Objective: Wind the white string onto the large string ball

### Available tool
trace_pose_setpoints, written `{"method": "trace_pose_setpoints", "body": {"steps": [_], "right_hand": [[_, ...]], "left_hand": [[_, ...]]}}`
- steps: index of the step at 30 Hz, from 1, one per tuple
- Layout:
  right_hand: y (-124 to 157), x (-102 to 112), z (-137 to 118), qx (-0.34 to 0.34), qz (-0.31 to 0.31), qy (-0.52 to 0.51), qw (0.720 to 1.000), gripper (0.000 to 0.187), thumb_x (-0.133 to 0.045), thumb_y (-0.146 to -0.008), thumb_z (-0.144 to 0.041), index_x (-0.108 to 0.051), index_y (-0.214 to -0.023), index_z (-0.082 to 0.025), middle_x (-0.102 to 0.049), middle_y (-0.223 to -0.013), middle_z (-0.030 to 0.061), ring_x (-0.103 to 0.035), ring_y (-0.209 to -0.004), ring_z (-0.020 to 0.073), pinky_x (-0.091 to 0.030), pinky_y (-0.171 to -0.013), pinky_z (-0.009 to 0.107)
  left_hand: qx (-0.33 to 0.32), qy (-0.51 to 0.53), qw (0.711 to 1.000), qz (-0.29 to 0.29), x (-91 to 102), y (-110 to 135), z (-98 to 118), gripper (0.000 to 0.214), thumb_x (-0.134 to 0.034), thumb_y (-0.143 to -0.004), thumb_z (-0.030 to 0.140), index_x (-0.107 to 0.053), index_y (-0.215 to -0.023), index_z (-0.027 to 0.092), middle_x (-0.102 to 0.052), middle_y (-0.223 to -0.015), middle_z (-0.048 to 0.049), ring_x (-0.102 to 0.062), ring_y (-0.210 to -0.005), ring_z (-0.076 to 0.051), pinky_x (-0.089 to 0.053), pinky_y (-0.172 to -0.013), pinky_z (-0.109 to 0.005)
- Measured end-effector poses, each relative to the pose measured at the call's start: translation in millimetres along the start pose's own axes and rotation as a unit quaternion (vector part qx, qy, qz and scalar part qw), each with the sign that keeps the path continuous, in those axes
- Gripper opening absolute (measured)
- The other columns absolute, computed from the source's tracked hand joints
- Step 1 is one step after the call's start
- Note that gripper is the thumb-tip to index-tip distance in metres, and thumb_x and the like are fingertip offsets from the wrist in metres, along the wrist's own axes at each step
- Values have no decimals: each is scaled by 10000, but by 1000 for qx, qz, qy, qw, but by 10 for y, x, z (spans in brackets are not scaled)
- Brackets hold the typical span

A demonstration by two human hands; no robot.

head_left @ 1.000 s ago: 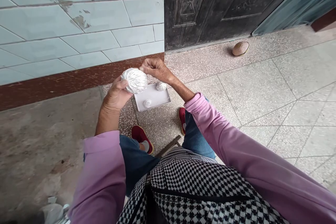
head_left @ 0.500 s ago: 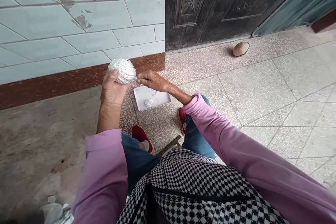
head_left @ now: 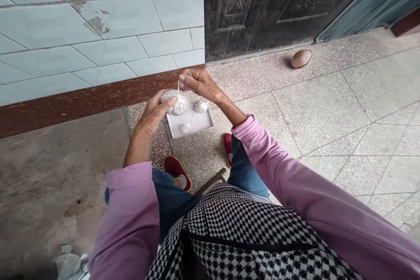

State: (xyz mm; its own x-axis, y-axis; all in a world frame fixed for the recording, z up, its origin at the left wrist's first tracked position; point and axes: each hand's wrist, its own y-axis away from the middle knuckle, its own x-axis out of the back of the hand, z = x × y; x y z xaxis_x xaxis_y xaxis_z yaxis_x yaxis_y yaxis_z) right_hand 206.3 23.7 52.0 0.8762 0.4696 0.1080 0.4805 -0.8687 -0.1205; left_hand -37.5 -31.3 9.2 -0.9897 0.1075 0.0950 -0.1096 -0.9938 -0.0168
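My left hand is closed around a large ball of white yarn, thumb on the near side. Above and right of it, my right hand pinches a strand of yarn that runs straight down to the ball. Below both hands a shallow white tray lies on the floor. Inside the tray are a small white yarn ball near its front edge and another white ball at its back right. A loose thread lies between them. The ball in my hand hides the tray's back left corner.
A tiled wall with a brown skirting stands ahead on the left, a dark carved door on the right. A rounded tan object lies on the floor by the door. My red shoes flank the tray. Clear plastic lies lower left.
My left hand has moved right and slightly down with the yarn ball, turning it. My right hand has risen, drawing the strand upward. The tray's back right ball has come into view.
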Motion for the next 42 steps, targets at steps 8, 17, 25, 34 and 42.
{"method": "trace_pose_setpoints", "body": {"steps": [8,17,25,34,42], "right_hand": [[-84,1,127,32,33,56,997,515,-652,-1393,-356,-630,-898,-215,-704,-939,12,-609,-912,156,-523,-905,296],[-142,-126,232,29,-31,188,981,455,-581,-1321,-81,-568,-892,-231,-624,-907,-14,-604,-943,189,-468,-989,332],[-47,-314,212,1,-91,222,971,432,-641,-1288,-84,-562,-893,-238,-646,-923,12,-624,-973,223,-470,-977,328],[25,-339,224,10,-121,201,972,350,-646,-1273,-81,-662,-945,-201,-711,-959,27,-638,-957,217,-447,-943,335],[53,-364,162,22,-159,190,969,352,-665,-1290,-94,-674,-954,-196,-695,-925,3,-626,-936,208,-442,-933,339]], "left_hand": [[71,117,986,-97,-13,84,129,868,-1126,-754,858,-842,-1304,248,-863,-1158,-170,-842,-1387,-508,-765,-1115,-650],[16,278,960,36,-19,63,202,843,-1192,-668,705,-819,-1253,225,-937,-1367,-204,-728,-1657,-523,-676,-1395,-672],[1,243,965,98,0,40,303,905,-1219,-563,734,-761,-1190,269,-887,-1388,-158,-646,-1701,-494,-594,-1432,-685],[7,179,975,130,90,-39,159,1043,-1268,-536,774,-701,-1252,269,-820,-1406,-120,-710,-1475,-437,-677,-1232,-702],[7,140,981,138,141,-135,-51,1009,-1242,-554,789,-714,-1249,282,-812,-1290,-83,-740,-1403,-401,-677,-1186,-606]]}}
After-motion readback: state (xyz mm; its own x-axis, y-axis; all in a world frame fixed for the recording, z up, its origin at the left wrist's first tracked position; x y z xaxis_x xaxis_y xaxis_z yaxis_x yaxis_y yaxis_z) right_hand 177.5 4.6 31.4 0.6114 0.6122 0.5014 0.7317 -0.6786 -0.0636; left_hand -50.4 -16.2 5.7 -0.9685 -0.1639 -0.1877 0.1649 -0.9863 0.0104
